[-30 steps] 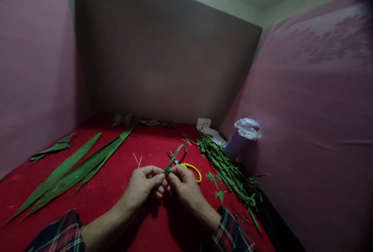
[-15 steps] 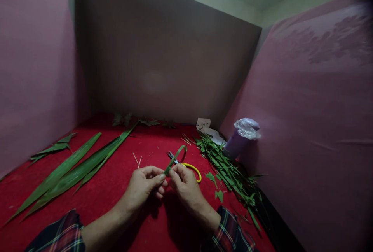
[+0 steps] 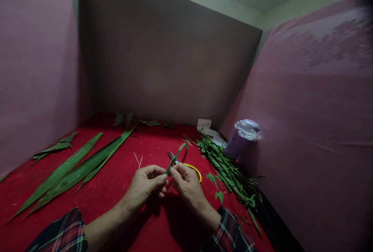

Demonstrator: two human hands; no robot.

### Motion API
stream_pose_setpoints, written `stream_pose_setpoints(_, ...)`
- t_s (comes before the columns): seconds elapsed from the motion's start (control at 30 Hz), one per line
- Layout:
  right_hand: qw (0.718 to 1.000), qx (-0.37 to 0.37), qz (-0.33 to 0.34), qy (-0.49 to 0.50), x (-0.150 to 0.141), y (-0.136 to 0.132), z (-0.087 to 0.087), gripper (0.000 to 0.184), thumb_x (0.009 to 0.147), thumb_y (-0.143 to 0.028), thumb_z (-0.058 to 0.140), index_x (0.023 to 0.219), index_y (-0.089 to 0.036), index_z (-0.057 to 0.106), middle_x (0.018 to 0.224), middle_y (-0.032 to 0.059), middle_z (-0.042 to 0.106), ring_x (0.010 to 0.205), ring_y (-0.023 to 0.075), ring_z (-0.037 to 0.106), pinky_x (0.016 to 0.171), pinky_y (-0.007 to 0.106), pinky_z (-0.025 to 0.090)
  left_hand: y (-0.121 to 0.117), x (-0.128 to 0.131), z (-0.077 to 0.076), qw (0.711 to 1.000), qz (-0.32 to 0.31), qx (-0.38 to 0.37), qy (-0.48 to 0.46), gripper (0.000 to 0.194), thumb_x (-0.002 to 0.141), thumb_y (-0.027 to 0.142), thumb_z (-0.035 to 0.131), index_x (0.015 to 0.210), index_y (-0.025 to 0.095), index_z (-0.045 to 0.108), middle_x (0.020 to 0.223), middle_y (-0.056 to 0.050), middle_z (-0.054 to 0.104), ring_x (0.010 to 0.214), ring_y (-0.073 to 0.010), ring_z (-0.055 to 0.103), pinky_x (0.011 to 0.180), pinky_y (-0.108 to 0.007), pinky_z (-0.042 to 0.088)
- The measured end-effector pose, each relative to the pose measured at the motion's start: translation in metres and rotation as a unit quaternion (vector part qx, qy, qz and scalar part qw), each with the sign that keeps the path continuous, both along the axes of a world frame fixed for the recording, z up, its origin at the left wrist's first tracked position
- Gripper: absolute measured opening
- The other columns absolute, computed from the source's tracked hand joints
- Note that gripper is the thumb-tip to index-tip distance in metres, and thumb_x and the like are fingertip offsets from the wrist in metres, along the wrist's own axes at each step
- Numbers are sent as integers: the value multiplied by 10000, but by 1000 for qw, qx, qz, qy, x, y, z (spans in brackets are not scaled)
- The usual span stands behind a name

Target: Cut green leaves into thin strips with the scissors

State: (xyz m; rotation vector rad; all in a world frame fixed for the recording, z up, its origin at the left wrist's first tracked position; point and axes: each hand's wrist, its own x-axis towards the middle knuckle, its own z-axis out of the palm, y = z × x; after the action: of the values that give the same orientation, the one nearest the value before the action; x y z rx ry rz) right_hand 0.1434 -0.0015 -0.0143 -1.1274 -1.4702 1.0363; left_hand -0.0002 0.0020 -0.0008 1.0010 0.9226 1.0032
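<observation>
A narrow green leaf strip (image 3: 176, 154) is pinched between my two hands, its free end curling up and over to the right. My left hand (image 3: 147, 184) grips its lower part between thumb and forefinger. Close beside it, my right hand (image 3: 188, 184) pinches the same strip with thumb and fingers; the fingertips hide part of it. Behind the strip and partly under my right hand lie scissors (image 3: 196, 169) with yellow handles, their dark blades pointing away to the left.
Long green leaves (image 3: 77, 170) lie at the left on the red cloth (image 3: 116, 205). Thin sticks (image 3: 138, 160) lie beyond my left hand. To the right are a pile of cut leaf strips (image 3: 225, 170), leaf scraps (image 3: 219, 196) and a purple container (image 3: 237, 143) topped with clear plastic.
Both hands keep hold of the leaf strip. Its curled end has risen slightly, and my right hand has shifted a little upward.
</observation>
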Motion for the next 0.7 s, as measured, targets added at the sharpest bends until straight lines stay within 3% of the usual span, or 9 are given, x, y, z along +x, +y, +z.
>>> stream_pose_setpoints(0.27, 999, -3, 37, 6, -2, 0, -1, 216, 834, -349, 501, 702, -179, 479, 575, -50, 457, 491, 83, 375, 456, 193, 296, 0, 0, 3, 1000, 23, 1, -9, 231, 637, 290, 715, 721, 111, 595, 565, -19, 636, 454, -99, 554, 446, -209, 454)
stream_pose_setpoints(0.7, 1000, -6, 18, -11, -1, -2, -2, 201, 841, -293, 492, 673, -183, 482, 552, -57, 430, 482, 86, 368, 452, 198, 285, -1, 1, 5, 999, 31, -12, -2, 213, 649, 279, 701, 715, 113, 585, 561, -13, 634, 446, -92, 547, 441, -202, 447)
